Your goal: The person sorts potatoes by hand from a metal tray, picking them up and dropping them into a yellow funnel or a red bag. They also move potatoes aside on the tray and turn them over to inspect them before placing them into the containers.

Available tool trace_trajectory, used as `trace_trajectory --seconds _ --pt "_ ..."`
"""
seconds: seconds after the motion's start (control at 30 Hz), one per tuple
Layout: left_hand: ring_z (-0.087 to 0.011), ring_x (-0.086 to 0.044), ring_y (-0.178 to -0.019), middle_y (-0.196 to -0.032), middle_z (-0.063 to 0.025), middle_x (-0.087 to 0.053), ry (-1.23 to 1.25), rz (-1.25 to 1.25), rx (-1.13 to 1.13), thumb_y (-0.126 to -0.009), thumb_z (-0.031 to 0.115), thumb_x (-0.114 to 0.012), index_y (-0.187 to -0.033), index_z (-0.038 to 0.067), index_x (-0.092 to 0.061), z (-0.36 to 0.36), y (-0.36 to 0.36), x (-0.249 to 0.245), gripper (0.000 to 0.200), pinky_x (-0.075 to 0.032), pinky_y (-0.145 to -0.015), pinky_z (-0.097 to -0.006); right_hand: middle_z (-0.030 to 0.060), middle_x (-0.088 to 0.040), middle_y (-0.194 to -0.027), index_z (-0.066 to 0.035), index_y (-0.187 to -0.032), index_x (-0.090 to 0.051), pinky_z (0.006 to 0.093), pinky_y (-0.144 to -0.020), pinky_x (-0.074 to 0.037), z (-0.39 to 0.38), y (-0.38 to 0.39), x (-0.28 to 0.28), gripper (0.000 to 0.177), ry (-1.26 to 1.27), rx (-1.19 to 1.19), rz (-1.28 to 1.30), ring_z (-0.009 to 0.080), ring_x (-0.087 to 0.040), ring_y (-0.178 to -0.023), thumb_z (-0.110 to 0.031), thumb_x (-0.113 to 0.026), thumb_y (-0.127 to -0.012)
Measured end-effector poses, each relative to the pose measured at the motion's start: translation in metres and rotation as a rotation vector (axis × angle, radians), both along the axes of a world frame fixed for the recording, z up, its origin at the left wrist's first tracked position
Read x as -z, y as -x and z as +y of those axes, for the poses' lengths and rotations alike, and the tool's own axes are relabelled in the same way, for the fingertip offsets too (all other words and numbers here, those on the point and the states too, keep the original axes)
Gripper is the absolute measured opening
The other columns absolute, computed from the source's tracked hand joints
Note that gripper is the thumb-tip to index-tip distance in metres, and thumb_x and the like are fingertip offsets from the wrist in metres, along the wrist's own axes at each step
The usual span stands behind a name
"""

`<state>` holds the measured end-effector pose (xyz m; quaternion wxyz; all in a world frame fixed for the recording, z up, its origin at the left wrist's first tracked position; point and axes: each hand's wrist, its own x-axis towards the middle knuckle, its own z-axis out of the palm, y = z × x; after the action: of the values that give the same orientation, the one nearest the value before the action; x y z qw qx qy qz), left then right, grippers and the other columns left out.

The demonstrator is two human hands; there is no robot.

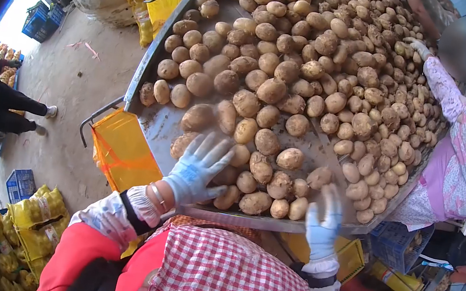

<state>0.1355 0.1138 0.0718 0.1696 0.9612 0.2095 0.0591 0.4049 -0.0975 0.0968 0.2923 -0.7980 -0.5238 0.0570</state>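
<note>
A: Nearest first. State of the hands?

B: Apart. Left hand [196, 170], white-and-pale-blue glove: palm down, fingers spread at the near-left potatoes, nothing clamped. Spread probably spans several round pieces at once. Right hand [325, 222], matching glove: blurred, fingers extended, no grip seen; contact, cannot tell.

A: Support?

B: Grey metal desk [234, 218] with raised rim. Rim likely stops the potatoes rolling off.

A: And the potatoes?

B: Brown, soil-marked, round potatoes [272, 90], loose across the desk. Sparser lower centre, heaped toward upper right; bare metal shows at left. Yellow plastic crate [127, 151] beside the left edge, presumably placed for short reach.

A: Farther out?

B: Upper right of frame: co-worker's gloved hand [421, 49] at the heap, pink floral sleeve [443, 86] over the rim, probably for reach.
</note>
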Motion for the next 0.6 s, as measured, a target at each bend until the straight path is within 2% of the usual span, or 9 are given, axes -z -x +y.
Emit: trace_trajectory --seconds 0.1,0.13,0.2,0.27,0.33,0.4,0.43,0.53,0.6 --pt "-0.0462 -0.025 -0.139 -0.147 -0.0242 -0.034 -0.012 -0.073 -0.139 -0.071 0.047 -0.073 -0.142 0.006 -0.037 -0.012 0.006 -0.015 0.089 -0.018 -0.113 -0.0586 0.0197 -0.063 -0.113 -0.005 -0.121 -0.059 0.0468 -0.085 -0.047 -0.005 -0.002 -0.002 0.042 0.169 0.449 -0.135 0.0351 -0.059 -0.101 -0.027 -0.065 -0.086" --pt "-0.0462 -0.025 -0.139 -0.147 -0.0242 -0.034 -0.011 -0.073 -0.136 -0.071 0.047 -0.073 -0.142 0.006 -0.037 -0.016 0.000 -0.014 0.089 -0.018 -0.113 -0.0586 0.0205 -0.065 -0.105 -0.005 -0.120 -0.059 0.0476 -0.082 -0.048 -0.003 0.001 0.005 0.045 0.389 0.431 0.029 0.0362 -0.062 -0.096 -0.033 -0.065 -0.085" --pt "-0.0454 -0.026 -0.139 -0.147 -0.0233 -0.034 0.001 -0.119 0.000 -0.071 0.049 -0.073 -0.143 0.008 -0.036 -0.022 -0.010 -0.008 0.091 -0.017 -0.114 -0.0581 0.0212 -0.065 -0.103 -0.005 -0.121 -0.058 0.0474 -0.082 -0.049 0.009 0.031 0.022 0.051 0.565 0.175 -0.084 0.0366 -0.063 -0.092 -0.037 -0.066 -0.084" --pt "-0.0444 -0.025 -0.139 -0.148 -0.0219 -0.033 0.050 -0.067 -0.047 -0.070 0.050 -0.073 -0.143 0.008 -0.036 -0.018 -0.008 -0.005 0.092 -0.016 -0.114 -0.0574 0.0212 -0.065 -0.105 -0.005 -0.122 -0.057 0.0462 -0.084 -0.049 0.011 0.046 0.031 0.052 0.350 0.085 -0.091 0.0359 -0.063 -0.094 -0.037 -0.068 -0.083" --pt "-0.0434 -0.023 -0.140 -0.149 -0.0209 -0.032 -0.008 0.048 -0.287 -0.069 0.051 -0.073 -0.144 0.008 -0.036 -0.004 0.005 -0.004 0.094 -0.013 -0.115 -0.0567 0.0164 -0.066 -0.099 -0.007 -0.120 -0.058 0.0448 -0.080 -0.049 0.016 0.046 0.019 0.049 0.070 0.163 0.276 0.0329 -0.062 -0.089 -0.033 -0.071 -0.081" --pt "-0.0429 -0.019 -0.142 -0.152 -0.0214 -0.027 -0.165 0.155 -0.402 -0.068 0.052 -0.074 -0.147 0.009 -0.031 0.014 0.035 0.000 0.099 -0.012 -0.115 -0.0564 0.0121 -0.065 -0.084 -0.007 -0.109 -0.062 0.0449 -0.072 -0.048 0.006 0.037 0.007 0.040 0.167 0.197 -0.049 0.0326 -0.061 -0.079 -0.032 -0.071 -0.081" --pt "-0.0436 -0.019 -0.142 -0.152 -0.0217 -0.026 -0.131 0.143 -0.447 -0.069 0.052 -0.074 -0.147 0.009 -0.030 0.022 0.048 0.001 0.099 -0.012 -0.115 -0.0567 0.0095 -0.061 -0.071 -0.006 -0.098 -0.065 0.0457 -0.066 -0.046 0.004 0.035 0.004 0.030 0.273 0.221 -0.017 0.0314 -0.060 -0.071 -0.031 -0.071 -0.081" --pt "-0.0448 -0.017 -0.143 -0.152 -0.0219 -0.026 0.005 0.060 -0.412 -0.070 0.051 -0.073 -0.148 0.009 -0.029 0.016 0.053 0.004 0.099 -0.012 -0.115 -0.0570 0.0110 -0.064 -0.071 -0.007 -0.092 -0.067 0.0442 -0.069 -0.048 0.012 0.051 0.018 0.023 0.267 0.000 0.041 0.0310 -0.063 -0.073 -0.028 -0.070 -0.082" --pt "-0.0460 -0.018 -0.142 -0.153 -0.0206 -0.025 -0.011 0.106 -0.291 -0.072 0.049 -0.073 -0.148 0.008 -0.028 0.003 0.043 0.010 0.098 -0.014 -0.115 -0.0576 0.0145 -0.068 -0.085 -0.008 -0.097 -0.069 0.0364 -0.078 -0.052 0.027 0.074 0.020 0.016 0.207 0.011 0.571 0.0297 -0.066 -0.085 -0.019 -0.068 -0.085"
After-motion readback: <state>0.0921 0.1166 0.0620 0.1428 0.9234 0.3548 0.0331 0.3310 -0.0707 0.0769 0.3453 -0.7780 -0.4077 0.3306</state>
